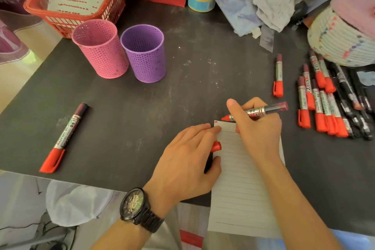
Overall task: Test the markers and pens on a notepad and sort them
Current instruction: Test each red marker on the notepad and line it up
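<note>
Notepad [243, 178] lies at the near edge of the dark desk [182, 91], lined page up, its lower end hanging past the desk's rim. A small red dab [216, 122] shows at the top left corner.

The right hand [257, 126] comes in from the lower right, fingers curled round an uncapped red marker [263, 110] with the thumb sticking up. The marker lies almost level, tip pointing left, just past the page's top edge; whether it touches the paper I can't tell.

The left hand [186, 158], a black watch [136, 207] on its wrist, lies palm down on the pad's left edge, fingertips stretched to that top corner. A red cap [216, 146] pokes out between forefinger and bent thumb, pinched there.

One capped marker [65, 138] lies alone far left, another [278, 76] on the right, and beyond it a heap of red and black markers [324, 107]. A pink cup [101, 50] and a purple cup [145, 55] stand side by side at the back.
</note>
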The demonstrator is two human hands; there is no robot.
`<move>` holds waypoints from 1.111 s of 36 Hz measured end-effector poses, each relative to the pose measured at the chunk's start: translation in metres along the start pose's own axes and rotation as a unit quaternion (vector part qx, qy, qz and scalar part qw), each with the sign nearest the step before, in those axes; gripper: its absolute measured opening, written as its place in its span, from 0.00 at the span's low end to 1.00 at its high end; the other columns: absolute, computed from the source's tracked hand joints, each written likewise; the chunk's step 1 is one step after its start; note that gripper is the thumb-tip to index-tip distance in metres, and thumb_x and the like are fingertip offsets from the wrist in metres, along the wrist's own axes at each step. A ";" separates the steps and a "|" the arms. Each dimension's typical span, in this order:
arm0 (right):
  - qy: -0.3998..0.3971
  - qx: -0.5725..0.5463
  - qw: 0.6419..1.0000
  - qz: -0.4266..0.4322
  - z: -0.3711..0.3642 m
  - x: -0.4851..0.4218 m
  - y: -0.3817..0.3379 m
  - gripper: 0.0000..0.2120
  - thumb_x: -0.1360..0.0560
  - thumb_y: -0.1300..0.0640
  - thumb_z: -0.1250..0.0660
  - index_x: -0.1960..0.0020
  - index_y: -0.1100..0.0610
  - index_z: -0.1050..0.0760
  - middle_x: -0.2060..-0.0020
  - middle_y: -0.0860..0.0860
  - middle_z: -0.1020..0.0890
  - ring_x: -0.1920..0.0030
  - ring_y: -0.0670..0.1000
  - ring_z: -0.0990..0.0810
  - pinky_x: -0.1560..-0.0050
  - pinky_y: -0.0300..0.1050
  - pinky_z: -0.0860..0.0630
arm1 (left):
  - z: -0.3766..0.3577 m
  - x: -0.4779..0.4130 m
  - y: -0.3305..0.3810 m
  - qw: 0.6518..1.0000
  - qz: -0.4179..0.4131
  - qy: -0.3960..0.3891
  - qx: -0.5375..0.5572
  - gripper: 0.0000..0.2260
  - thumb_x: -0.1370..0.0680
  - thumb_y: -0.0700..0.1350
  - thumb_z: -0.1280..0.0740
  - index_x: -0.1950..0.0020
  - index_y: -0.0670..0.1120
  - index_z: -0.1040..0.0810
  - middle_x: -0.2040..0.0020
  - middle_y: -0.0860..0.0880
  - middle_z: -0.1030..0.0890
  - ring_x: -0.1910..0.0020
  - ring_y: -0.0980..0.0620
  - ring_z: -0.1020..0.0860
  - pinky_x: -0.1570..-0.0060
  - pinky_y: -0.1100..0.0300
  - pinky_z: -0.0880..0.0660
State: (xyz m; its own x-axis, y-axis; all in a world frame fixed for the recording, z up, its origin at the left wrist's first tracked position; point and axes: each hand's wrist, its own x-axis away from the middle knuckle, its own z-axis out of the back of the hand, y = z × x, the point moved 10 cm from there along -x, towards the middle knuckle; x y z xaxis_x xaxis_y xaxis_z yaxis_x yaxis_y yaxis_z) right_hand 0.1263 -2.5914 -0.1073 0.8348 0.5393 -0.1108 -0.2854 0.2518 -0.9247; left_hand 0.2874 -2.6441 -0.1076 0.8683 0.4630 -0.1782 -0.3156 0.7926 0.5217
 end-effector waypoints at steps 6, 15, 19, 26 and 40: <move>0.010 0.010 1.000 0.004 0.001 -0.001 0.003 0.15 0.25 0.54 0.27 0.69 0.51 0.25 0.77 0.45 0.21 0.73 0.41 0.21 0.66 0.27 0.29 | -0.001 0.000 -0.001 1.000 0.009 -0.011 -0.004 0.17 0.23 0.53 0.37 0.38 0.48 0.25 0.33 0.54 0.22 0.30 0.55 0.30 0.29 0.61 0.37; 0.005 0.015 1.000 0.002 0.000 -0.001 0.002 0.15 0.24 0.54 0.27 0.68 0.51 0.25 0.77 0.45 0.20 0.74 0.40 0.21 0.67 0.27 0.28 | -0.003 0.000 -0.002 0.999 0.017 -0.028 -0.019 0.18 0.23 0.55 0.38 0.36 0.49 0.26 0.32 0.55 0.23 0.29 0.56 0.31 0.28 0.64 0.42; 0.001 0.032 0.999 0.006 -0.001 -0.002 0.002 0.14 0.24 0.54 0.28 0.66 0.54 0.24 0.76 0.46 0.20 0.73 0.41 0.21 0.67 0.29 0.27 | -0.003 0.000 -0.003 0.999 0.022 -0.027 -0.021 0.20 0.23 0.55 0.38 0.34 0.49 0.26 0.33 0.55 0.23 0.30 0.57 0.31 0.29 0.64 0.41; -0.001 0.038 0.999 0.004 -0.002 -0.002 0.001 0.13 0.24 0.54 0.28 0.66 0.54 0.23 0.77 0.45 0.20 0.75 0.39 0.21 0.68 0.27 0.29 | -0.004 0.000 -0.003 0.999 0.020 -0.026 -0.015 0.18 0.23 0.56 0.38 0.37 0.50 0.25 0.33 0.56 0.23 0.29 0.56 0.31 0.29 0.62 0.40; 0.001 0.043 0.999 0.002 -0.001 -0.002 0.002 0.14 0.24 0.56 0.28 0.67 0.55 0.25 0.77 0.48 0.20 0.74 0.41 0.21 0.68 0.29 0.27 | -0.002 0.001 -0.003 0.999 0.024 -0.024 -0.021 0.20 0.23 0.57 0.38 0.34 0.50 0.25 0.34 0.56 0.22 0.31 0.57 0.29 0.30 0.64 0.42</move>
State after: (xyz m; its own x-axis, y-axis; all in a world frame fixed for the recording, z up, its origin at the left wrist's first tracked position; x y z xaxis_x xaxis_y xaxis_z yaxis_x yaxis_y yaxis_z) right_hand 0.1243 -2.5926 -0.1094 0.8349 0.5382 -0.1152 -0.3276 0.3177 -0.8898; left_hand 0.2881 -2.6453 -0.1112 0.8688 0.4822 -0.1129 -0.3723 0.7862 0.4932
